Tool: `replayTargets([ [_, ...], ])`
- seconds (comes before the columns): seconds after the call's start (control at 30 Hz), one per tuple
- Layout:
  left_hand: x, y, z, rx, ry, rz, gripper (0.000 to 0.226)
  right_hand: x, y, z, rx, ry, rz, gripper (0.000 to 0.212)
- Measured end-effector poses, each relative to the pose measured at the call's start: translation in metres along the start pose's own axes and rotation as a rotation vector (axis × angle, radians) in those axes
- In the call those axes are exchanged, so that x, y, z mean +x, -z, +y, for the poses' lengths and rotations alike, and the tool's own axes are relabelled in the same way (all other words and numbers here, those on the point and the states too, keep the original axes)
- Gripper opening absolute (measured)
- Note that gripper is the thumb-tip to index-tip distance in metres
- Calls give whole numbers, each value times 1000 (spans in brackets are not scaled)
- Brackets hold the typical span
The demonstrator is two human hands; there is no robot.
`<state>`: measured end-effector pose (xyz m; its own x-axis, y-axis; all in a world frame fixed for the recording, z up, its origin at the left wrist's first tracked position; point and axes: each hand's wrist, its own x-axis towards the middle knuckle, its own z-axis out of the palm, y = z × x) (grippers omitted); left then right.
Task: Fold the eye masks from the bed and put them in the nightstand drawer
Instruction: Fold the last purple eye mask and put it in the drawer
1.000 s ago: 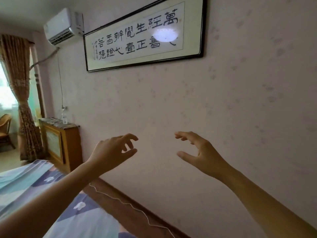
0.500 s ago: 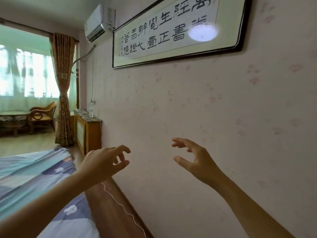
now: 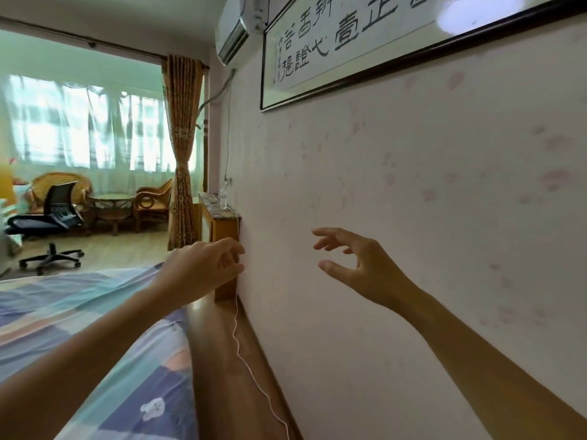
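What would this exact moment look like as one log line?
left hand: raised, holds nothing | right hand: raised, holds nothing | eye masks: not in view | bed: lower left

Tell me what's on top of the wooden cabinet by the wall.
A clear bottle stands on the wooden cabinet, beside flat items too small to identify. The left hand covers its lower front.

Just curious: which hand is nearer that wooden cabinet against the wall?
Left. The left hand overlaps the wooden cabinet in the view, just below its top; the right hand hangs off to the right, before bare wall.
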<state>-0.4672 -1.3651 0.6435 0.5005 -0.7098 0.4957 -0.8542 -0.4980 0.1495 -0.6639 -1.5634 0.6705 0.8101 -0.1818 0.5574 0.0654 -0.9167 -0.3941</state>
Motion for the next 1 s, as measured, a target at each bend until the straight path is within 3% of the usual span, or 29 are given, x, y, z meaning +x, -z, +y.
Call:
replayTargets([
  [0.63,291,-109,-137,250,183,101,35,349,-140,250,160,308,-100,44],
  [1.0,390,-150,-329,346,393,73,37,571,-294,301,343,460,-156,41],
])
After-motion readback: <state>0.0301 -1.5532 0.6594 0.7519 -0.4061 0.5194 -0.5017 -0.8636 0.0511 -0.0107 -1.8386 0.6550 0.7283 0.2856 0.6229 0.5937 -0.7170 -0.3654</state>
